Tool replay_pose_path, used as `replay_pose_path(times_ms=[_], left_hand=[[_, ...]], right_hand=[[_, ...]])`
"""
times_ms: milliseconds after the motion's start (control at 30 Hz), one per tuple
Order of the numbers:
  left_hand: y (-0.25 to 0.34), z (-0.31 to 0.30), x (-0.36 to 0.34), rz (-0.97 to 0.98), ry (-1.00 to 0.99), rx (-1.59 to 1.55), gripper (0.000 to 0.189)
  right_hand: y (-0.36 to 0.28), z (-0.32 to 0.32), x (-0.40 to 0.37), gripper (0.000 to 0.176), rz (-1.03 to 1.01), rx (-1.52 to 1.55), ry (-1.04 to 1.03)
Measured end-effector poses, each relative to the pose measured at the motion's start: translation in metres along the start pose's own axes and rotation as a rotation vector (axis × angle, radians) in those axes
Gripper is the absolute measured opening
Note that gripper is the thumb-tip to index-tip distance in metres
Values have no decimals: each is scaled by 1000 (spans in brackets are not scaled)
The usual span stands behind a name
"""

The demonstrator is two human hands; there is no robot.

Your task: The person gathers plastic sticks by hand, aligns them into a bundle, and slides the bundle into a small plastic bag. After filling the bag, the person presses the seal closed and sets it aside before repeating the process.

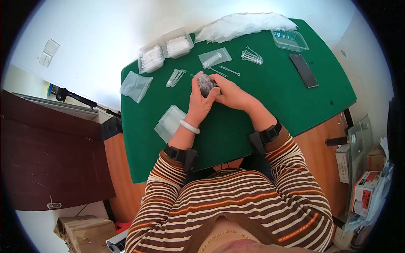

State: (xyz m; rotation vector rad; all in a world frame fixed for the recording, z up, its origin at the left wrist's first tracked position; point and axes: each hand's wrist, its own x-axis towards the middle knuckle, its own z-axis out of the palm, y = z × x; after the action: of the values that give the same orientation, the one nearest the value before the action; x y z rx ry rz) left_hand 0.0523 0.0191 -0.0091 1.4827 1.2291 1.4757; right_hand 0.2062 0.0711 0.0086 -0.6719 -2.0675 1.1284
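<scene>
Between my two hands, above the middle of the green table, is a crumpled clear plastic bag point(206, 85) with a dark greyish look; its contents cannot be made out. My left hand point(199, 102) closes on its left side, and my right hand point(231, 92) grips it from the right, thumbs near each other. Just beyond lie a few loose thin sticks with looped ends point(230, 71) and a small clear bag point(215, 58) with white sticks in it. A bundle of looped sticks point(175, 78) lies left of my hands, another bundle point(252, 57) to the far right.
Two clear trays point(151, 60) of white sticks stand at the back left. Plastic bags point(170, 123) lie near my left forearm, another bag point(136, 86) at the left edge. A sheaf of bags point(244, 26), a clear tray point(289, 41) and a phone point(303, 71) sit towards the back right.
</scene>
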Motion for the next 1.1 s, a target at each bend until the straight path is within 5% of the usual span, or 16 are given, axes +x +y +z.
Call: replay_pose_path(times_ms=[233,367,667,933,1100], left_hand=[[-7,1,2,7,-27,-94,101],[4,-2,1,-12,-118,-30,108],[13,6,-5,40,-2,192,114],[0,-2,-1,-60,-22,-178,94],[7,1,0,-35,-49,-138,70]], right_hand=[[-1,-3,0,46,-125,-635,121],[-18,-13,3,41,279,-285,-6],[-24,-14,2,39,131,-162,24],[-37,-27,-2,45,8,1,-14],[-36,-16,2,31,-64,13,138]])
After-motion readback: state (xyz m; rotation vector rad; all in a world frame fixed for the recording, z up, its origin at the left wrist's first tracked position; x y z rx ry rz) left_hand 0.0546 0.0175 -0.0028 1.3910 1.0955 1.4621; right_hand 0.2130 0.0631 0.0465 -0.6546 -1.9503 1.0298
